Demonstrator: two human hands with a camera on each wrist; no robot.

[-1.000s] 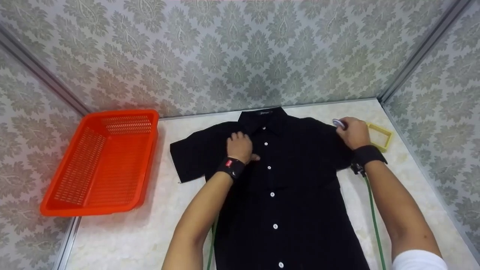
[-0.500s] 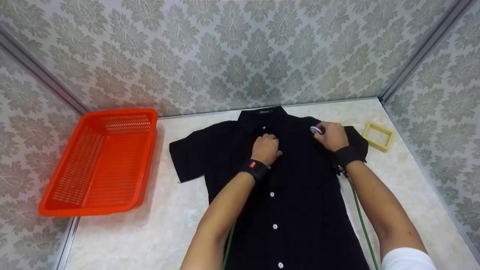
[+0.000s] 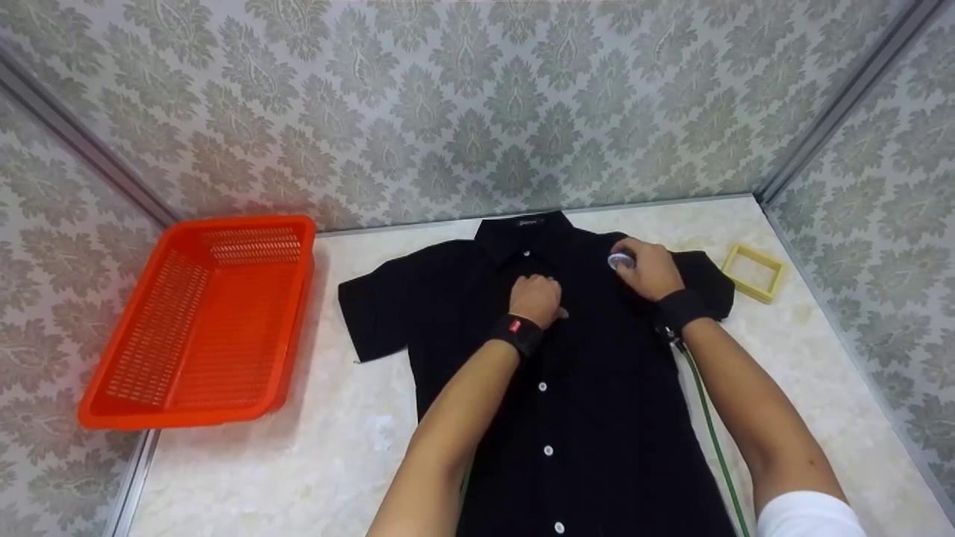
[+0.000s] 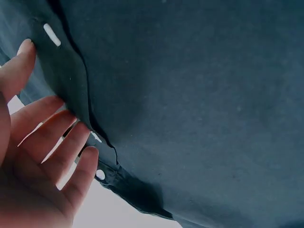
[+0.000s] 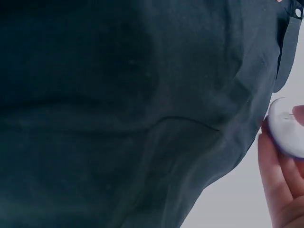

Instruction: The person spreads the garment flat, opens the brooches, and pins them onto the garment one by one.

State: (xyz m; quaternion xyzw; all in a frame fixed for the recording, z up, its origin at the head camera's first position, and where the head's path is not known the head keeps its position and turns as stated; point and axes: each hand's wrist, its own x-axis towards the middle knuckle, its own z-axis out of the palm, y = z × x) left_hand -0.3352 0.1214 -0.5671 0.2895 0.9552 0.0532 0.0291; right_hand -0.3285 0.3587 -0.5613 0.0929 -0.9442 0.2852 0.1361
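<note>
A black short-sleeved button-up shirt (image 3: pixel 612 410) lies flat on the table, collar toward the back wall and white buttons down its front. My left hand (image 3: pixel 536 300) rests on the upper chest at the button placket. In the left wrist view, its lightly bent fingers (image 4: pixel 59 152) touch the placket edge beside a white button (image 4: pixel 100 174). On the shirt's right shoulder side, my right hand (image 3: pixel 650 272) grips a small round white disc with a purple edge (image 5: pixel 286 124). The disc's exact kind is unclear. My right forearm crosses the right sleeve (image 3: pixel 705 280).
An orange-red plastic basket (image 3: pixel 186 419) stands at the left of the table. Past the right sleeve lies a yellow rectangular frame (image 3: pixel 750 289). A green cable (image 3: pixel 712 432) runs from my right wristband along the shirt's side. Patterned walls (image 3: pixel 418 112) enclose the table's back and sides.
My right hand has moved left from the sleeve to the shoulder area, still gripping the disc. My left hand has shifted right, from the left chest onto the button line.
</note>
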